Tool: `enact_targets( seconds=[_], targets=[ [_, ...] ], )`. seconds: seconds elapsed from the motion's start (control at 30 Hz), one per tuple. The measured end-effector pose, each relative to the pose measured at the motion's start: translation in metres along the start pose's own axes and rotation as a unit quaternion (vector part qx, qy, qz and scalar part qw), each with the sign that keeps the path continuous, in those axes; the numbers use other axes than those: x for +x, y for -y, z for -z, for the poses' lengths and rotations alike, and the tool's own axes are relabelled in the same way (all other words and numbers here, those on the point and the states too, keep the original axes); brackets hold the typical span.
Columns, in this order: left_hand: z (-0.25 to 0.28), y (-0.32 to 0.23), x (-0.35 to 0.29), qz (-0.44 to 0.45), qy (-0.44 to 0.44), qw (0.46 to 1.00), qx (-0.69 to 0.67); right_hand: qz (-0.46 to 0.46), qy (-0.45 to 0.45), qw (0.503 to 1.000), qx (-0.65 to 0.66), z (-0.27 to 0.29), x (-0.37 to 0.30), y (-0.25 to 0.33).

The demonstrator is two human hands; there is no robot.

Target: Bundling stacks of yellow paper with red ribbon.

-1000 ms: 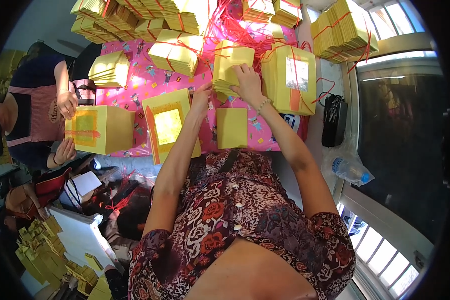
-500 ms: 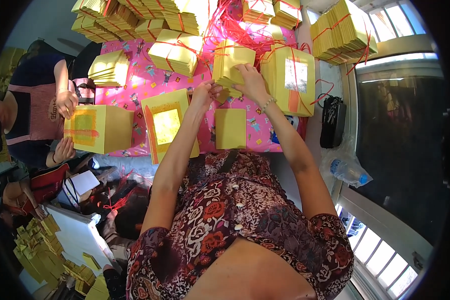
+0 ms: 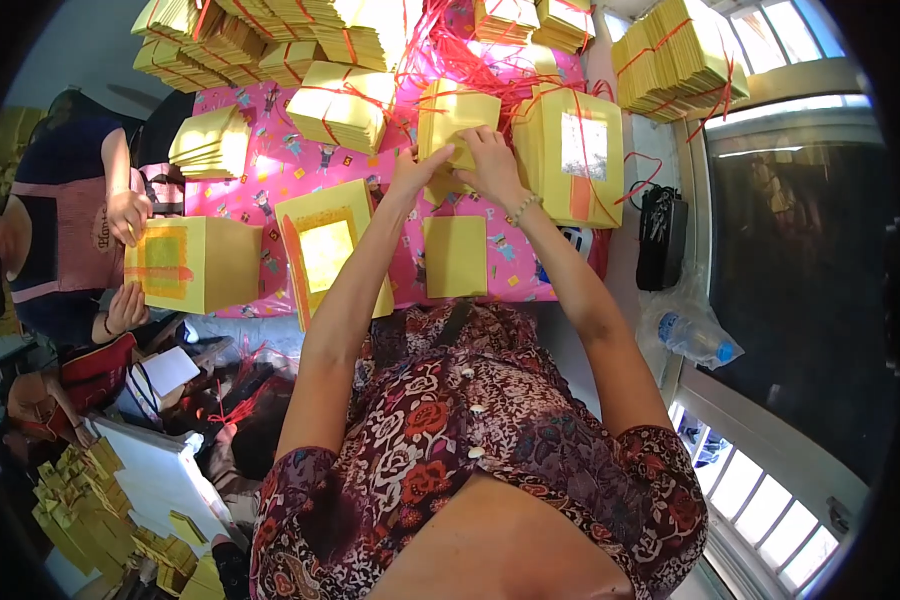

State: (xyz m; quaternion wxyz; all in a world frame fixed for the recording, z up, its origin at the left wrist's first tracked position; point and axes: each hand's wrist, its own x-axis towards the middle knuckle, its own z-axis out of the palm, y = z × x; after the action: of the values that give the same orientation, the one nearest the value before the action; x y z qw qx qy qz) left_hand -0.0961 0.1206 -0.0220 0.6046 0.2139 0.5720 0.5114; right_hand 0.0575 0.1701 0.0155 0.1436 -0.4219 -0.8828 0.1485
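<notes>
We have both hands on a yellow bundle (image 3: 457, 122) at the far middle of the pink bench (image 3: 270, 170): our left hand (image 3: 413, 172) presses its near left corner and our right hand (image 3: 488, 160) grips its near edge, fingers curled onto the paper. Red string (image 3: 450, 40) lies in a loose tangle just behind it. Just right stands a tall yellow pack (image 3: 570, 155) with a pale square label and an orange stripe, tied in red. Nearer us lie a flat yellow stack (image 3: 456, 256) and a tilted pack (image 3: 330, 250) with a bright square framed in orange. At left another person's hands (image 3: 128, 215) hold a yellow block (image 3: 195, 265). A black pouch (image 3: 662, 238) and a bottle (image 3: 695, 338) sit off the bench at right.
</notes>
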Motion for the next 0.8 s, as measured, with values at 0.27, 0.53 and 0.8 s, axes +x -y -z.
enact_targets(
  seconds=[0.27,0.53,0.8],
  targets=[
    [-0.011,-0.004,-0.001,0.018,-0.038,0.993,-0.107,-0.034,-0.101,0.989,0.107,0.002,-0.019,0.008],
    [-0.005,0.0,-0.061,0.065,0.066,0.978,-0.188,-0.311,-0.138,0.818,0.464,0.026,-0.06,0.034],
    [0.004,0.081,-0.143,0.139,0.008,0.978,-0.157,-0.356,0.028,0.672,0.648,-0.01,-0.154,0.016]
  ],
)
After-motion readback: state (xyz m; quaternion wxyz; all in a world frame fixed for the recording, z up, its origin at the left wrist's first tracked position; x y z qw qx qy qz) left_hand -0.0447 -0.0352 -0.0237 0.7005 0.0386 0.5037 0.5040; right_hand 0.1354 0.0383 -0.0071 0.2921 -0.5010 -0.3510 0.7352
